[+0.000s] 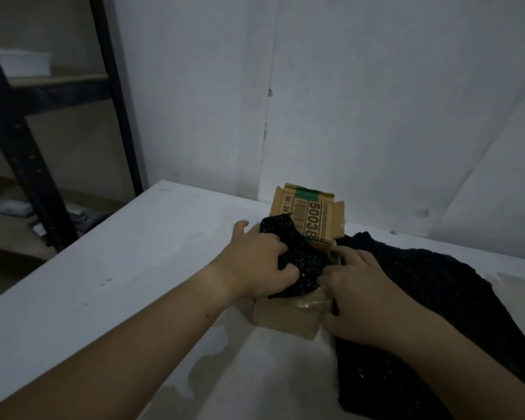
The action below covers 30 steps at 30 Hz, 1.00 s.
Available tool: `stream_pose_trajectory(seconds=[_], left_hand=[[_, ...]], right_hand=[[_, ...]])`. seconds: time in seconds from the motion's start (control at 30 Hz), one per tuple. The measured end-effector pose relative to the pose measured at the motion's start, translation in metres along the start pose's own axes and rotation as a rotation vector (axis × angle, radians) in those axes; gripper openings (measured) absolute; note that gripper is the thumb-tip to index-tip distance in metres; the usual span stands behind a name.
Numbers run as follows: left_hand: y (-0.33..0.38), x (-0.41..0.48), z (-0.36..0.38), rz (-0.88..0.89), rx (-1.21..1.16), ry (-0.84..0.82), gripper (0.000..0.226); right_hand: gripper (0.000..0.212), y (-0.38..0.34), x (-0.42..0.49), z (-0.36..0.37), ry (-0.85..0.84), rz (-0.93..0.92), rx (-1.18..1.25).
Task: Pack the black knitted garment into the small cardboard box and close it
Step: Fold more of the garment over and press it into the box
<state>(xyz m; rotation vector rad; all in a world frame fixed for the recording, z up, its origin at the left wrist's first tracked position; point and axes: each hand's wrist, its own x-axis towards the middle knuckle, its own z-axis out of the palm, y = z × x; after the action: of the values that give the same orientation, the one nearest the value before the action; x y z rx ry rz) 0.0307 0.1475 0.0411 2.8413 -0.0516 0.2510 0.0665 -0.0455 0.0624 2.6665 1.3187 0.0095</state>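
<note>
We see the left hand [255, 262] gripping a bunched part of the black knitted garment [437, 283] over the open top of the small cardboard box [285, 319], which sits on the white tabletop [103, 268]. The right hand [367, 295] curls its fingers into the same bunch at the box's right edge. The rest of the knit trails rightward. The rear flap [309, 207] stands upright, showing a barcode.

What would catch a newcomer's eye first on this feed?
The left hand and right hand meet over the small cardboard box mid-table, bunching the black knitted garment into it. Most of it sprawls on the table to the right; the box's printed flap stands upright behind.
</note>
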Motion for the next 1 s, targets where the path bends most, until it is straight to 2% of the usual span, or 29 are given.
stream_pose_trajectory(seconds=[0.1,0.13,0.23,0.3,0.37,0.4,0.53,0.63,0.7,0.77,0.8,0.87,0.93,1.0], left_hand=[[0.013,-0.033,-0.006,0.07,-0.049,0.311,0.027],[0.014,-0.048,-0.008,0.079,-0.075,0.351,0.023],[0.005,-0.084,-0.002,0.085,0.024,0.254,0.022],[-0.006,-0.087,0.003,0.099,0.103,0.207,0.031],[-0.009,-0.077,0.001,0.12,0.112,0.226,0.045],[-0.01,-0.071,-0.003,0.14,0.119,0.245,0.045],[-0.01,-0.045,-0.025,0.161,0.124,0.241,0.024],[-0.003,-0.038,-0.03,0.167,0.069,0.077,0.01],[-0.001,-0.044,-0.03,0.12,0.057,-0.04,0.034],[-0.003,-0.049,-0.028,0.125,0.115,-0.125,0.053],[-0.003,-0.05,-0.026,0.146,0.16,-0.139,0.052],[-0.001,-0.045,-0.022,0.175,0.225,-0.13,0.035],[0.003,-0.039,-0.022,0.173,0.267,-0.139,0.024],[0.006,-0.033,-0.022,0.161,0.291,-0.175,0.028]], right_hand=[[0.022,0.001,-0.003,0.002,0.018,-0.024,0.008],[0.021,0.002,-0.004,0.004,0.016,-0.031,0.031],[0.016,0.013,-0.003,0.012,0.089,-0.076,0.15],[0.021,0.019,-0.002,0.019,0.132,-0.091,0.189],[0.021,0.02,-0.004,0.026,0.163,-0.096,0.209],[0.019,0.02,-0.005,0.027,0.187,-0.112,0.221],[0.028,0.02,-0.007,0.03,0.252,-0.16,0.254],[0.025,0.021,-0.005,0.031,0.241,-0.176,0.278],[0.026,0.019,-0.006,0.028,0.226,-0.145,0.272],[0.038,0.017,-0.008,0.023,0.285,-0.102,0.301],[0.04,0.013,-0.009,0.019,0.34,-0.093,0.331],[0.036,0.003,-0.01,0.011,0.407,-0.102,0.406],[0.032,-0.004,-0.008,0.006,0.388,-0.096,0.42],[0.026,-0.004,-0.005,0.002,0.328,-0.054,0.36]])
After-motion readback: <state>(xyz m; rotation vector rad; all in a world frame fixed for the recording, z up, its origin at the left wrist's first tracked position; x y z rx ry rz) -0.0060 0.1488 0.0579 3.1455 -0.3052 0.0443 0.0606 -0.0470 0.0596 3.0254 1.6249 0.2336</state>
